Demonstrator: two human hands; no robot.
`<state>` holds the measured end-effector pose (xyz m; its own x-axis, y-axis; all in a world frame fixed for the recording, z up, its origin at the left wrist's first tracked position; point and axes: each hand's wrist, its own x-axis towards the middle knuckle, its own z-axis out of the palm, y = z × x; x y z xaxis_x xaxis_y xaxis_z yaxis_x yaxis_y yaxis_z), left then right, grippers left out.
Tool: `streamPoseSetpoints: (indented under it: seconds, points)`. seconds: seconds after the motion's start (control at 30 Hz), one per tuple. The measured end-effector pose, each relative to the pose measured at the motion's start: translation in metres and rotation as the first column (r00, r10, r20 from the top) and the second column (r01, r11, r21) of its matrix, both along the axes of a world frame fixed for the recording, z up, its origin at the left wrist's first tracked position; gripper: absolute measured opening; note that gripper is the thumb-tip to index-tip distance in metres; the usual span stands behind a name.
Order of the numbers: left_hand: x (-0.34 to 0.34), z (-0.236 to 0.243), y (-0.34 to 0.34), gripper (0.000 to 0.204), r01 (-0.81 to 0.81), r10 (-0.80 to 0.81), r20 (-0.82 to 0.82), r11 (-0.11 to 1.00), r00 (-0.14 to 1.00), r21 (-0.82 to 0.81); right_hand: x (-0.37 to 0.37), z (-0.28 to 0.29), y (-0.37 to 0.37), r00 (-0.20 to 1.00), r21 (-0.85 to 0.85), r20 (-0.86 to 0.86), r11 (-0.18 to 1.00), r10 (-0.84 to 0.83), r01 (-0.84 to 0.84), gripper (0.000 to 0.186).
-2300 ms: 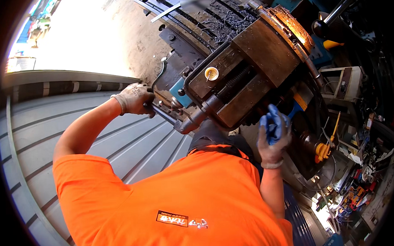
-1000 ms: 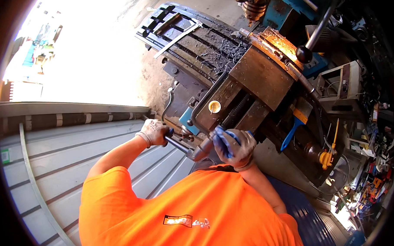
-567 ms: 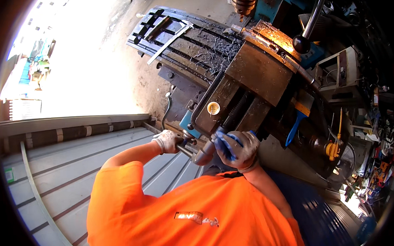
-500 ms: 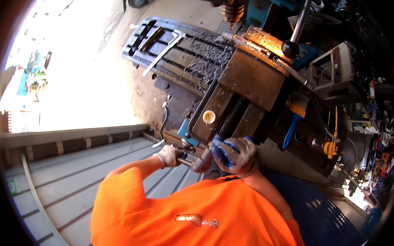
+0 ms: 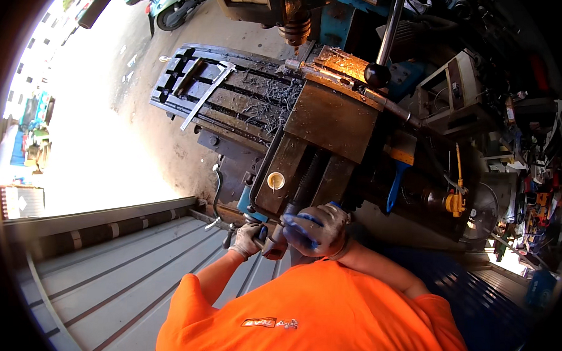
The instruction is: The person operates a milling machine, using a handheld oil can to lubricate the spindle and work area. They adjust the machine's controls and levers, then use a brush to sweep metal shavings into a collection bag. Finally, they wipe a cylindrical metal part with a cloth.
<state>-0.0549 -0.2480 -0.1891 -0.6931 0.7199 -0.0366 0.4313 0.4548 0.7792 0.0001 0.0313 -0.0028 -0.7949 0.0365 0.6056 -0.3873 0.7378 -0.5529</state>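
Work in hand appears to be cranking the vise (image 5: 332, 124); more turning would call for steady grips. Left hand (image 5: 245, 241) curls closed round the crank (image 5: 274, 242); right hand (image 5: 323, 228) bunches a blue cloth (image 5: 300, 228) beside it. The vise, brown and chip-flecked, juts past the table's (image 5: 219, 103) near edge.

White daylight glare burns out the left, while the right side sinks into shadow.
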Motion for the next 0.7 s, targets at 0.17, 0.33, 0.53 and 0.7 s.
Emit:
streamPoseSetpoints:
  seconds: [0.17, 0.33, 0.53, 0.7]
  points:
    - [0.090, -0.047, 0.053, 0.021, -0.361, 0.270, 0.513, 0.929, 0.815, 0.085, 0.006, 0.006, 0.021, 0.986, -0.145, -0.055, 0.976, 0.157, -0.163, 0.024]
    - [0.101, -0.025, 0.072, 0.028, -0.204, 0.230, 0.348, 0.973, 0.909, -0.109, 0.042, 0.015, 0.067, 0.982, -0.112, -0.017, 0.976, 0.188, -0.188, 0.026]
    - [0.048, 0.073, -0.013, 0.057, 0.108, 0.241, 0.409, 0.738, 0.880, -0.666, 0.042, 0.024, 0.122, 0.979, -0.347, 0.097, 0.916, -0.180, 0.203, 0.041]
    - [-0.058, 0.267, 0.049, 0.027, -0.457, 0.441, -0.196, 0.629, 0.876, -0.629, 0.092, 0.070, 0.152, 0.906, -0.442, 0.278, 0.880, 0.320, -0.175, 0.033]
